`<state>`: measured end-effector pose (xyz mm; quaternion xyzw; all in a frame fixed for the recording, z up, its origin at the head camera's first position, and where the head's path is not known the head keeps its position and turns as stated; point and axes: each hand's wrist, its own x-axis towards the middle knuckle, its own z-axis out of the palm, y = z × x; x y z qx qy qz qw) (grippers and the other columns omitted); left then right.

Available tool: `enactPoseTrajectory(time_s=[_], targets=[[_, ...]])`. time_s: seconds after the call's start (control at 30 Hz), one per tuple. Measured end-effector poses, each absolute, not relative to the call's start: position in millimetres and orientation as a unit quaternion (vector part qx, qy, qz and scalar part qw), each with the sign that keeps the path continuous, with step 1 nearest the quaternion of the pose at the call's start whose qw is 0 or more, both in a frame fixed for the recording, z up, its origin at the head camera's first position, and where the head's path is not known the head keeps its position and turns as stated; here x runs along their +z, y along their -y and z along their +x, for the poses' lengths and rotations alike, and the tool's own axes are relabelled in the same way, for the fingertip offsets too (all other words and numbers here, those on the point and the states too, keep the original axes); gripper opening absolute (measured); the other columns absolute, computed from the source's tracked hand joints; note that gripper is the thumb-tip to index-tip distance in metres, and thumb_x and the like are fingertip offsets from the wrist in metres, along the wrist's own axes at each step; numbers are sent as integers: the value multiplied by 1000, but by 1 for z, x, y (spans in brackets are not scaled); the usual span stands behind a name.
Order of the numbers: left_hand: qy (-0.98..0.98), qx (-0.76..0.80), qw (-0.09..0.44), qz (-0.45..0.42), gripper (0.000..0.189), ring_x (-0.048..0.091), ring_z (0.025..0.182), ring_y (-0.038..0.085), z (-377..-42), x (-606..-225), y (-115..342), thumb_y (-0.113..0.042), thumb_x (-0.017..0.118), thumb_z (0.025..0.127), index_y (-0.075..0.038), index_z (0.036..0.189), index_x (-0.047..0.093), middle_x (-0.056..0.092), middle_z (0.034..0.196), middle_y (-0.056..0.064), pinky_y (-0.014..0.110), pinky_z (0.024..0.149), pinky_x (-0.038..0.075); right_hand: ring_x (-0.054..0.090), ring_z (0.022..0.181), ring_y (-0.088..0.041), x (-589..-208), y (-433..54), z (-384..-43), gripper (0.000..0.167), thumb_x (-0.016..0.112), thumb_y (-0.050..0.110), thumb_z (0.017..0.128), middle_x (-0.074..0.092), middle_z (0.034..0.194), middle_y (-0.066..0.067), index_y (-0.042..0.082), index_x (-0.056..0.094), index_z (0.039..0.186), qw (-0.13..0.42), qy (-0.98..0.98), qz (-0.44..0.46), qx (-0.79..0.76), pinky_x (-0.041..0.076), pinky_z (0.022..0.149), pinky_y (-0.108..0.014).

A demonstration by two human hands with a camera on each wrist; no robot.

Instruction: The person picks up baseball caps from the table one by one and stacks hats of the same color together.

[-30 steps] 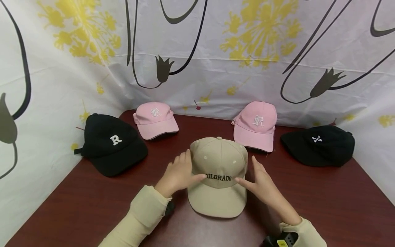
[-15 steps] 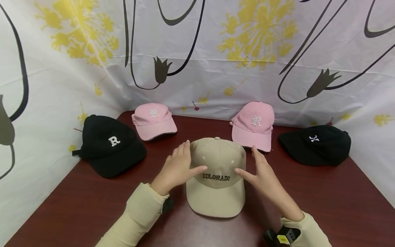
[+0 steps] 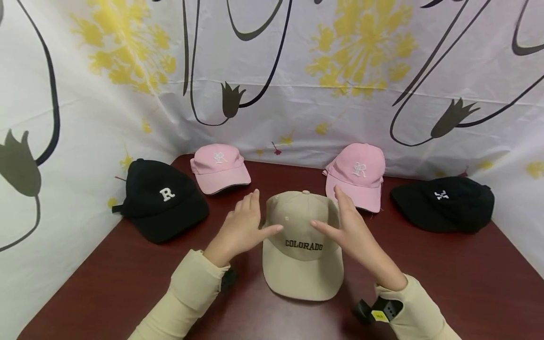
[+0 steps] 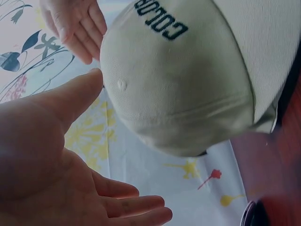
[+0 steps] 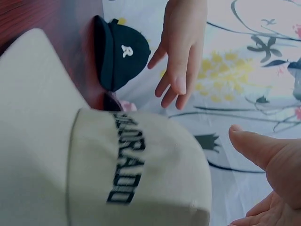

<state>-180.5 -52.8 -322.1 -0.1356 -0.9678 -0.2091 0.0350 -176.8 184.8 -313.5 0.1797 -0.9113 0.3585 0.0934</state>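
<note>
A beige cap lettered COLORADO sits on the dark red table, its brim toward me. At its left side is my left hand, fingers straight and thumb stretched out over the cap's edge. My right hand is raised on the other side, thumb and fingers spread, overlapping the cap in the head view. The left wrist view shows a gap between the left fingers and the cap's crown. In the right wrist view the right thumb stands apart from the crown. Neither hand holds anything.
A black cap with a white R lies at the left. Two pink caps, one back left and one back right, stand near the patterned cloth. Another black cap lies at the right.
Both hands have lifted slightly from lower beside the cap. My right hand has moved left, its thumb now farther over the crown. The caps have stayed in place; the head view shifted slightly.
</note>
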Motion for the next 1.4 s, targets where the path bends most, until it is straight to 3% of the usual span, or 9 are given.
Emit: enactPoseTrajectory(time_s=[0.43,0.93,1.17,1.4], targets=[[973,-206,28,-96,97,34,124,37,-183,-321,82,-54,62,80,5,142,19,32,140,22,53,92,35,20,133,-35,-305,-143,-187,95,73,30,78,21,145,-25,-8,14,143,103,908,232,332,20,103,-50],[972,-229,20,-36,92,32,123,41,-175,-326,137,-47,64,82,9,140,20,31,138,26,56,93,33,11,135,-37,-308,-96,-197,98,71,34,80,13,149,-20,-7,10,143,21,897,266,351,11,106,-49],[971,-240,6,-12,95,28,126,42,-170,-330,155,-48,62,83,9,142,14,26,141,27,56,95,31,6,136,-35,-308,-82,-196,98,70,35,80,9,150,-16,-3,8,145,-13,888,275,368,13,106,-47],[971,-239,3,0,96,27,125,44,-166,-332,172,-49,60,83,10,141,13,25,140,29,58,94,30,10,136,-33,-310,-66,-200,98,71,35,80,11,150,-19,-4,8,145,-28,886,286,365,15,106,-47]])
